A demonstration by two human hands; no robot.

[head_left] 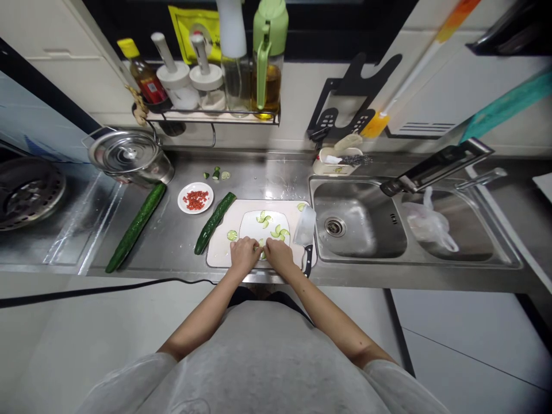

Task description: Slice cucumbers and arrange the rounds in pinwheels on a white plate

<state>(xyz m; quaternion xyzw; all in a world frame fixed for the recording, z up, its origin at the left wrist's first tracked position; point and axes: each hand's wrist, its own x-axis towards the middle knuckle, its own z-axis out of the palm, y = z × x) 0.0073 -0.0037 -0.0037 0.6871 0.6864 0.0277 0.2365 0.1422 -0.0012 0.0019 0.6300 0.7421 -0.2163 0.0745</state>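
Observation:
My left hand (244,253) and my right hand (278,255) meet at the near edge of a white plate (248,225) that lies on a pale cutting board (218,244). Both hands are closed, fingertips pinching a cucumber slice (261,251) between them. More cucumber slices (279,232) lie arranged on the plate, and one slice (232,235) rests on the board to the left. A cleaver (305,230) lies on the board's right side, handle toward me. A half cucumber (214,222) lies along the board's left edge.
A whole cucumber (135,226) lies on the steel counter at left, near a small dish of red bits (195,198) and a lidded pot (127,154). A double sink (360,221) is to the right with a plastic bag (429,225). Bottles stand on a wall rack (215,115).

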